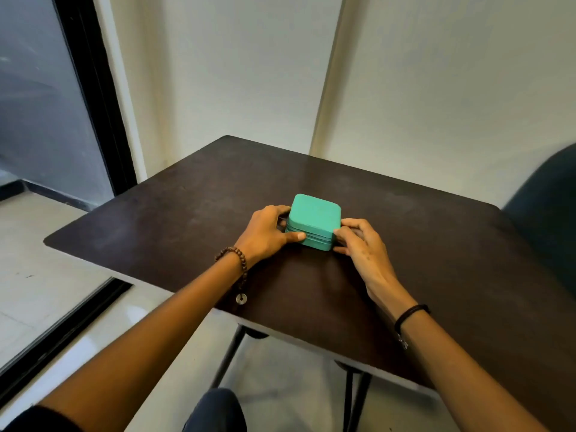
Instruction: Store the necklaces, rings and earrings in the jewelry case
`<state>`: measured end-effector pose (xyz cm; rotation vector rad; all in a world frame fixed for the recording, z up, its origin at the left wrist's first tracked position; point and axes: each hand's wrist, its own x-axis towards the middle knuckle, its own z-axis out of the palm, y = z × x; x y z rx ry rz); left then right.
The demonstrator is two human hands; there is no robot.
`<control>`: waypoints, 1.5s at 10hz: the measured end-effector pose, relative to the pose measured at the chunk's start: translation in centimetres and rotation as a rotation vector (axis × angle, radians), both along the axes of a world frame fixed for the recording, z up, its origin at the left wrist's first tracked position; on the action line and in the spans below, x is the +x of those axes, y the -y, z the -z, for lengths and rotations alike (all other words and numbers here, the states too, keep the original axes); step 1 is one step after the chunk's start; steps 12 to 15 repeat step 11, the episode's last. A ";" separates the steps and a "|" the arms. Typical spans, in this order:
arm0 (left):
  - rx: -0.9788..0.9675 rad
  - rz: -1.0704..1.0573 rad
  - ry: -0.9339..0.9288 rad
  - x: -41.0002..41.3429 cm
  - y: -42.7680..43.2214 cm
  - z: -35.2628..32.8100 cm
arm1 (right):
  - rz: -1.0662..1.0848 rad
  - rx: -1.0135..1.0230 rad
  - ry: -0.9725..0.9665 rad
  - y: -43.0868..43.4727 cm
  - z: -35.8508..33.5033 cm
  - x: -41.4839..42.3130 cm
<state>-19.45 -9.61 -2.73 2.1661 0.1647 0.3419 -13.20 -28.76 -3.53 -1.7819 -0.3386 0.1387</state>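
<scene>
A small teal jewelry case sits closed in the middle of the dark brown table, its zipper seam running around the side. My left hand clasps its left side, thumb lying along the front edge at the seam. My right hand presses against the case's right front corner, fingertips pinched at the zipper line. No necklaces, rings or earrings show on the table; a beaded bracelet hangs on my left wrist and a black band on my right.
A dark teal chair back stands at the table's right side. White walls rise behind the table, and a black-framed glass door is at the left. The table's metal legs and my knee show below the near edge.
</scene>
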 end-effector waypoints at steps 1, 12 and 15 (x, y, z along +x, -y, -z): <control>0.039 -0.057 -0.009 2.7 -3.5 -0.3 | -0.083 -0.043 0.022 -3.8 -0.1 2.5; -0.435 -0.691 -0.085 17.0 -7.9 1.2 | 0.049 -0.278 0.260 -14.7 1.3 15.0; -0.435 -0.691 -0.085 17.0 -7.9 1.2 | 0.049 -0.278 0.260 -14.7 1.3 15.0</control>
